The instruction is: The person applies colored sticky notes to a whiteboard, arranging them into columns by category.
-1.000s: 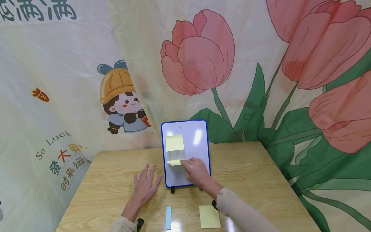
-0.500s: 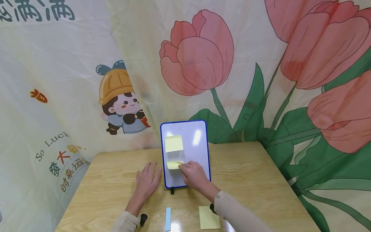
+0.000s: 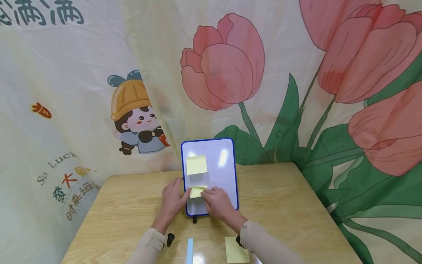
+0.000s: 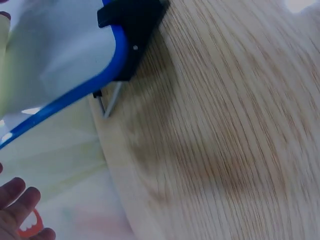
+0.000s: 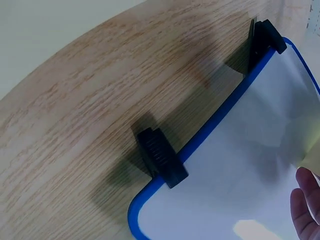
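Observation:
A small whiteboard [image 3: 221, 176] with a blue frame stands upright on the table. Its upper left part bears a pale yellow sticky note [image 3: 196, 165]. Below that, a second, bent yellow sticky note [image 3: 197, 192] is between my two hands. My right hand [image 3: 219, 203] pinches its right edge; in the right wrist view the fingers [image 5: 306, 200] are right at the paper. At the board's left edge is my left hand [image 3: 172, 198], thumb touching the note's left edge. Its other fingers [image 4: 20, 202] extend past the frame in the left wrist view.
Black clip feet [image 5: 162, 157] hold the board's bottom edge. Nearer on the wooden table [image 3: 283, 205] lie a light blue strip [image 3: 189, 251] and a yellow sticky pad [image 3: 235, 251], the latter partly under my right sleeve. A printed cloth [image 3: 158, 36] hangs behind.
My left hand has moved right from the table to the board's edge, bringing its thumb to the note. My right hand has shifted slightly down with the note, whose face now shows more.

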The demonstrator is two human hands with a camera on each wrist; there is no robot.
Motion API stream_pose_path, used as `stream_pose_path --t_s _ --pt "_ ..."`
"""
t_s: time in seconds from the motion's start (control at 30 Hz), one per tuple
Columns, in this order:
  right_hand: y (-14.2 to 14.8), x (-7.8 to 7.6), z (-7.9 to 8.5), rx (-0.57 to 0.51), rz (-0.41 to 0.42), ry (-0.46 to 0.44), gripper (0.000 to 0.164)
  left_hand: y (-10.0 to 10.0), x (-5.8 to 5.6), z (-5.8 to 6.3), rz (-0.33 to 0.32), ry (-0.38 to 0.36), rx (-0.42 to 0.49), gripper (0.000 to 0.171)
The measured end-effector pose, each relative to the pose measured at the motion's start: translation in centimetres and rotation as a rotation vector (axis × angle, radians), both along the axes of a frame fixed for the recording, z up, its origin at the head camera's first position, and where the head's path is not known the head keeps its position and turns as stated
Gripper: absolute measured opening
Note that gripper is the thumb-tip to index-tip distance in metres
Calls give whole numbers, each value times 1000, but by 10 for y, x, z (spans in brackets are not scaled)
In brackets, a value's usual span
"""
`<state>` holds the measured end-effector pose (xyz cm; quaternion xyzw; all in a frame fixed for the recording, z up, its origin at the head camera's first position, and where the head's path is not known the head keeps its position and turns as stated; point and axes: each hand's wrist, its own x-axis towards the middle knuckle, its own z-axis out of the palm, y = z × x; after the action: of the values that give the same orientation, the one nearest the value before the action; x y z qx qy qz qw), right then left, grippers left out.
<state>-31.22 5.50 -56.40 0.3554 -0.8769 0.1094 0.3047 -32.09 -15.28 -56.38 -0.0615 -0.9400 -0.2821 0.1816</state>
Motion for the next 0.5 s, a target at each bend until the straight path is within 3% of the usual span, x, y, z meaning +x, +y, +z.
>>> stream_pose_path --t_s 0.3,0.5 --pt "-1 5 -5 27 -35 -44 24 10 -5 4 42 18 30 53" --pt "-3 5 -8 81 -33 -15 33 13 -7 6 54 -39 88 47"
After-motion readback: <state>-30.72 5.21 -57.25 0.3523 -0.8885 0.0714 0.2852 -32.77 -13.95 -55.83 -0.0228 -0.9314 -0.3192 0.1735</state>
